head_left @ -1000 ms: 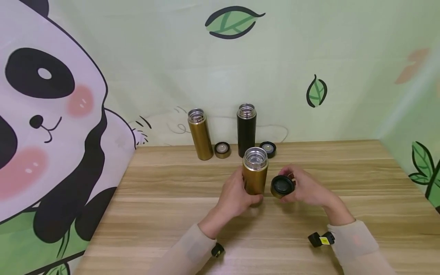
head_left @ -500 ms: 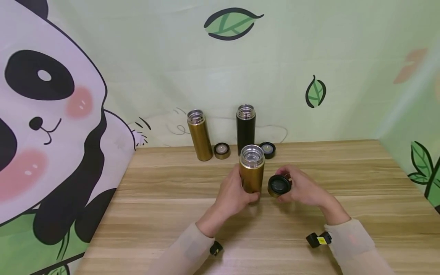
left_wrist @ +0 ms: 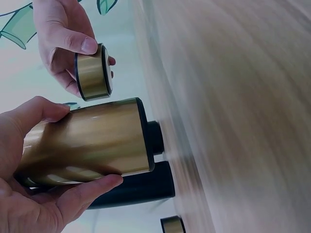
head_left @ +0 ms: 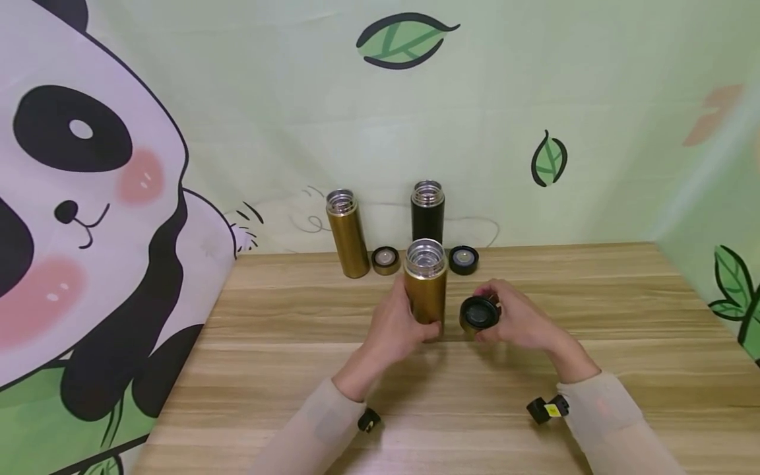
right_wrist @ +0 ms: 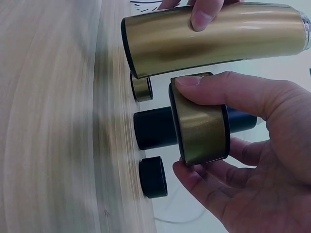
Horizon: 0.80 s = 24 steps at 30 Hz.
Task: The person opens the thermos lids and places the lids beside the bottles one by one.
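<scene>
My left hand (head_left: 394, 323) grips a gold thermos bottle (head_left: 426, 290) around its lower body, and its open steel mouth faces up. In the left wrist view the base of that bottle (left_wrist: 97, 143) hangs above the table, thumb on one side and fingers on the other. Just to the right, my right hand (head_left: 519, 320) pinches a gold bottle cap (head_left: 479, 314) by its sides, black inner side up. The right wrist view has the cap (right_wrist: 201, 124) between thumb and fingers, apart from the bottle. Part of the left hand is hidden behind the bottle.
At the back of the wooden table (head_left: 285, 382) stand another uncapped gold thermos (head_left: 348, 237) and an uncapped black thermos (head_left: 427, 214), partly hidden by the held bottle. A gold cap (head_left: 385, 260) and a black cap (head_left: 464, 260) lie beside them. A panda-printed backdrop (head_left: 267, 132) rises behind.
The left hand has carried the gold bottle a little left and farther back. My right hand has followed the same way with the cap. The standing bottles and loose caps have stayed put.
</scene>
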### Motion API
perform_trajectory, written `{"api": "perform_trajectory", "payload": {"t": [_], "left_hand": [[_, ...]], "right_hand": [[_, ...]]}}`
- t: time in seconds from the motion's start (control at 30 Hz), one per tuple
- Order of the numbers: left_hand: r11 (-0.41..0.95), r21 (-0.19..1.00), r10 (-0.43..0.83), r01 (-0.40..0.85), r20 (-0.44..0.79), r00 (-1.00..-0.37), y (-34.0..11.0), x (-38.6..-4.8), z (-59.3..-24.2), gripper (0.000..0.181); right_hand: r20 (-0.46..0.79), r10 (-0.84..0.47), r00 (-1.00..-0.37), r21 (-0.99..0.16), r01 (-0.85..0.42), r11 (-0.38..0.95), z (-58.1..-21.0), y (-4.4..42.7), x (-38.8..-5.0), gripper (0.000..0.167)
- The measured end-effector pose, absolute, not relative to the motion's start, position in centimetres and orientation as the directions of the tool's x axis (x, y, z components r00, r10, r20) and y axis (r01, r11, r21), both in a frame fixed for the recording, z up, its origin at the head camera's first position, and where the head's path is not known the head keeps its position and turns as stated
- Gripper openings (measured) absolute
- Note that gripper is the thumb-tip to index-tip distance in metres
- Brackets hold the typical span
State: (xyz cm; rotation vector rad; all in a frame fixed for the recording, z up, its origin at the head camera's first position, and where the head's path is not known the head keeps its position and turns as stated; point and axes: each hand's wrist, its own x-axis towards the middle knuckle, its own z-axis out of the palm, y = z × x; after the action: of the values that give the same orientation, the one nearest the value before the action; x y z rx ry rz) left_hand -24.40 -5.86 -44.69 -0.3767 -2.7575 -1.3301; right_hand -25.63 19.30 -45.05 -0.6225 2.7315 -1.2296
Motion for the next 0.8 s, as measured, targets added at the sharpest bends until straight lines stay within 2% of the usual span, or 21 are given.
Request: {"api": "perform_trajectory", "payload": {"t": [0.37,0.8], "left_hand": [[0.607,0.736,0.187,0.3,0.235,-0.954,-7.1,-25.4,-44.4,0.077],[0.595,0.738,0.16,0.317,0.278,-0.947,-8.8,-27.1,-44.0,0.092]], "right_hand": [[0.114,-0.372,-0.921,-0.733,-0.331,0.594,-44.9,18.7,-26.6,0.07],[0.102,-0.341,-0.934,-0.737,-0.301,0.605,-45.9,17.8,-28.1,0.071]]}}
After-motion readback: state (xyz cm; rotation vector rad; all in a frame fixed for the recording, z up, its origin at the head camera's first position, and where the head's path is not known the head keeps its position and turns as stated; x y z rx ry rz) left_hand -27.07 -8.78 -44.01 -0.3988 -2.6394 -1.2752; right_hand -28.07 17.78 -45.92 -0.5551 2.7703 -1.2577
